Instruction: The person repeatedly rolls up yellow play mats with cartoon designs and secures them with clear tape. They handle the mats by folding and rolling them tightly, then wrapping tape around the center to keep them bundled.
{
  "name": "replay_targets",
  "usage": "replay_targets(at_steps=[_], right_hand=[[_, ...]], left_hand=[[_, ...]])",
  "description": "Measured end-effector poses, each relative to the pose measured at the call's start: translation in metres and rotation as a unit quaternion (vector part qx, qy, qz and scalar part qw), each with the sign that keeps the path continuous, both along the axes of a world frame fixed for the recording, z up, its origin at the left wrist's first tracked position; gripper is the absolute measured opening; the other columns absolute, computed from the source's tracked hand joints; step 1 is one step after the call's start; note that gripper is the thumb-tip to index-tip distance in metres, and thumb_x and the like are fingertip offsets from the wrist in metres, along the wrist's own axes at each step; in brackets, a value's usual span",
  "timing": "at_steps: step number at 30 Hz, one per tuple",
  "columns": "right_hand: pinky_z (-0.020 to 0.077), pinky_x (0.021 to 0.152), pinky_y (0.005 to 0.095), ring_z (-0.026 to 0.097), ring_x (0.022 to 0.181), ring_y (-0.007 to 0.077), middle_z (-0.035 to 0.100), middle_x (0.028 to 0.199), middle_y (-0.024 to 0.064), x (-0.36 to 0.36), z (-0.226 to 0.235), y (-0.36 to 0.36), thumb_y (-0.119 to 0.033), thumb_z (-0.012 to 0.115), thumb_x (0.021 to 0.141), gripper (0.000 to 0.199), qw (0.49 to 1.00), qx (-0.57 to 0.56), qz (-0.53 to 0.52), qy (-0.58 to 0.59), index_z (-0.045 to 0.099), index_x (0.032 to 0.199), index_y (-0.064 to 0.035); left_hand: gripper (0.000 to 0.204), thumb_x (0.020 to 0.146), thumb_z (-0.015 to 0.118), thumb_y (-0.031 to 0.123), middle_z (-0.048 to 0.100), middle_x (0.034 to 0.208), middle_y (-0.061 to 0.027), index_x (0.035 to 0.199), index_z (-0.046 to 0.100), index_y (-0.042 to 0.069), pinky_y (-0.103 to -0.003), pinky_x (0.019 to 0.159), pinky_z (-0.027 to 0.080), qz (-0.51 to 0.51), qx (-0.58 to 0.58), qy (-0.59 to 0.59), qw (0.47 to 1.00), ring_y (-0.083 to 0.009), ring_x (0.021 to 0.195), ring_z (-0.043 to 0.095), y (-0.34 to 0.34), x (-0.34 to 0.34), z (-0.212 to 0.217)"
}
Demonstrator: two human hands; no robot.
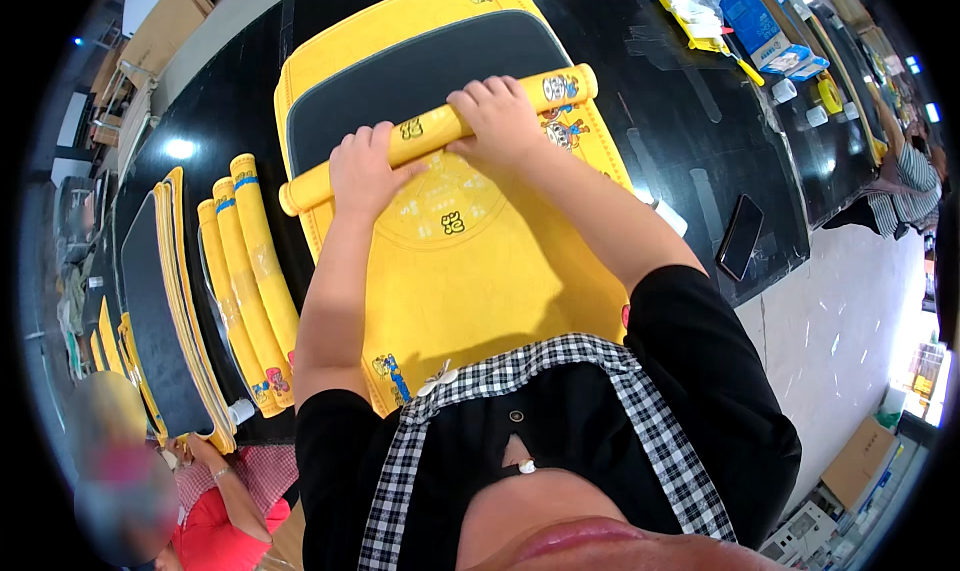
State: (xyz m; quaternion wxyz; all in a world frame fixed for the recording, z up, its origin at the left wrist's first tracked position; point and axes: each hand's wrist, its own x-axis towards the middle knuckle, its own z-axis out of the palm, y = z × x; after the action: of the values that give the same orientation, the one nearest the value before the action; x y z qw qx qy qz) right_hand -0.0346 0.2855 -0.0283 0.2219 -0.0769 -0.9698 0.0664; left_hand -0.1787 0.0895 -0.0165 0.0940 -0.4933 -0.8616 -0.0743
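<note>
A yellow mat with cartoon prints is part rolled into a tube (437,129), which lies slantwise across a stack of mats. My left hand (365,171) grips the tube left of its middle, fingers over the far side and thumb on the near side. Farther right along it, my right hand (497,121) is closed over the top in the same way. Below the tube, a flat yellow mat surface (480,291) spreads toward my body. Beyond it shows a mat's black underside (430,66) with a yellow border.
Several rolled yellow mats (250,271) with blue bands lie on the black table (690,121) at left, beside a stack of flat mats (165,301). A phone (741,237) rests at right. A yellow dustpan (700,36) and blue box (765,26) stand far right. Other people are nearby.
</note>
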Motion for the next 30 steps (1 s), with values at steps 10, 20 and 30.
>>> replay_targets(at_steps=[10, 20, 30], right_hand=[[0.0487, 0.084, 0.0403, 0.062, 0.094, 0.0271, 0.06, 0.093, 0.0069, 0.157, 0.024, -0.091, -0.048, 0.087, 0.064, 0.057, 0.985, -0.038, 0.098, -0.138, 0.064, 0.102, -0.0119], [0.0414, 0.094, 0.0418, 0.059, 0.107, 0.0282, 0.063, 0.103, 0.0055, 0.103, 0.032, -0.045, -0.032, 0.085, 0.073, 0.038, 0.992, -0.079, 0.055, -0.082, 0.064, 0.097, -0.0122], [0.0243, 0.12, 0.0537, 0.037, 0.143, 0.0389, 0.045, 0.15, 0.0217, 0.148, -0.008, -0.036, -0.051, 0.07, 0.088, 0.072, 0.987, -0.025, -0.161, -0.007, 0.052, 0.143, -0.0095]], left_hand=[[0.061, 0.071, 0.081, 0.056, 0.057, 0.089, -0.0073, 0.109, 0.063, 0.011, -0.042, 0.074, 0.048, -0.062, -0.098, -0.101, 0.988, -0.0287, 0.086, 0.059, -0.119, 0.164, 0.016], [0.071, 0.073, 0.082, 0.051, 0.056, 0.118, -0.0116, 0.125, 0.06, 0.008, -0.046, 0.095, 0.045, -0.004, -0.011, -0.014, 1.0, -0.0326, 0.113, 0.054, -0.1, 0.191, 0.014], [0.029, 0.093, 0.067, 0.034, 0.069, 0.112, -0.0138, 0.102, 0.074, 0.007, -0.047, 0.093, 0.05, 0.15, 0.047, 0.025, 0.987, -0.0291, 0.105, 0.066, -0.118, 0.086, -0.011]])
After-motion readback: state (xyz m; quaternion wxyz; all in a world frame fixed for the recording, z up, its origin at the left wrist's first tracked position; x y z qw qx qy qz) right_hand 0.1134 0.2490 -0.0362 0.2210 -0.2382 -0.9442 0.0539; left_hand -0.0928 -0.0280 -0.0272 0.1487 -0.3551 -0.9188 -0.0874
